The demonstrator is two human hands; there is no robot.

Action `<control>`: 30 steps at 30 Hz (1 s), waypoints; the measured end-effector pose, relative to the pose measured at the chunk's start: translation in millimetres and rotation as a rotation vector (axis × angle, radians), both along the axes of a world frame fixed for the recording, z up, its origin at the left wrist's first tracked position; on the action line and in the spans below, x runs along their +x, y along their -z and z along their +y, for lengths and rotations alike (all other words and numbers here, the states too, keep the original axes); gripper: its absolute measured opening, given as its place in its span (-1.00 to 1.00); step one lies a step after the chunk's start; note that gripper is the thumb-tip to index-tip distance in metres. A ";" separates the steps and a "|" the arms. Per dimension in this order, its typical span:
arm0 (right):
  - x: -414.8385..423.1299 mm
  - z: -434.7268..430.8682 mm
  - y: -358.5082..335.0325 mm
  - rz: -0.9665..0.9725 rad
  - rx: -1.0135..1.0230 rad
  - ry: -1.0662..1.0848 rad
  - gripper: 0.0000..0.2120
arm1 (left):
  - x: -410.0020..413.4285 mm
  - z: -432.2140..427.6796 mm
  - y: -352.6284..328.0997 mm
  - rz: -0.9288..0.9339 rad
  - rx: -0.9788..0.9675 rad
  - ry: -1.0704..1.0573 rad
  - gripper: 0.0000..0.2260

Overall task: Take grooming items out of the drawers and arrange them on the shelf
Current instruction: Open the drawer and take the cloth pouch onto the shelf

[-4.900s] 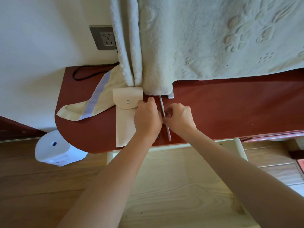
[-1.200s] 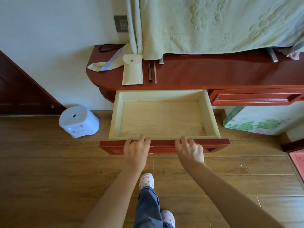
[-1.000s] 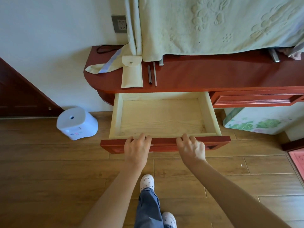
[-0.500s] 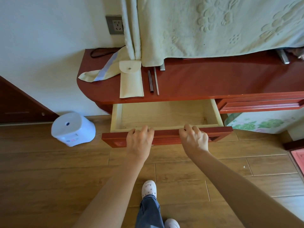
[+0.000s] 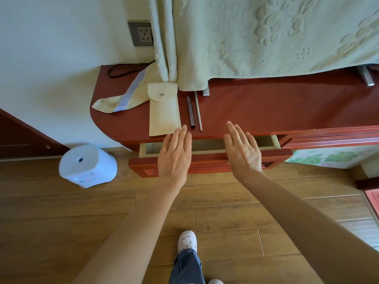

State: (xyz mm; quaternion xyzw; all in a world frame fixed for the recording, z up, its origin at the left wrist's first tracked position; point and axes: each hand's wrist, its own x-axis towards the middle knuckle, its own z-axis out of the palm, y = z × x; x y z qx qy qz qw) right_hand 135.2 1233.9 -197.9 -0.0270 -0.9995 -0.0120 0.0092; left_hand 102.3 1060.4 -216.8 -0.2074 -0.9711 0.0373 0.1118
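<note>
Left hand (image 5: 175, 154) and right hand (image 5: 243, 152) held flat over drawer (image 5: 208, 163) front, fingers straight, nothing gripped. Drawer seen slightly open under shelf (image 5: 266, 107). Pouch (image 5: 164, 113), dark stick (image 5: 190, 111), thin stick (image 5: 198, 111) laid side by side on shelf.

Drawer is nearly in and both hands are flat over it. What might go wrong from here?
The drawer is not fully in; the gap behind its front lies under the left hand and right hand, so a push might pinch fingers.
The left fingertips are beside the pouch's near end at the tabletop edge; a brush might slide it off.
The two sticks end near that edge and might roll off if bumped.
</note>
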 end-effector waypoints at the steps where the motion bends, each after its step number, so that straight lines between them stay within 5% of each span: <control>1: -6.0 1.4 0.5 -0.011 0.012 0.007 -0.32 | -3.7 -0.5 0.4 -0.003 -0.035 -0.007 -0.24; 5: -24.4 6.1 0.4 -0.162 0.040 0.047 -0.13 | -14.1 1.7 2.5 -0.005 -0.061 0.016 -0.33; 16: -39.3 9.2 0.9 -0.204 0.057 -0.016 -0.30 | -36.8 6.6 6.0 0.078 0.049 0.084 -0.65; 24: -44.4 3.0 6.4 -0.151 0.224 0.071 -0.23 | -45.8 8.6 3.4 0.078 0.069 0.094 -0.70; 30: -51.2 5.3 19.7 -0.112 0.229 0.004 -0.40 | -54.0 12.4 1.0 0.159 0.103 0.108 -0.78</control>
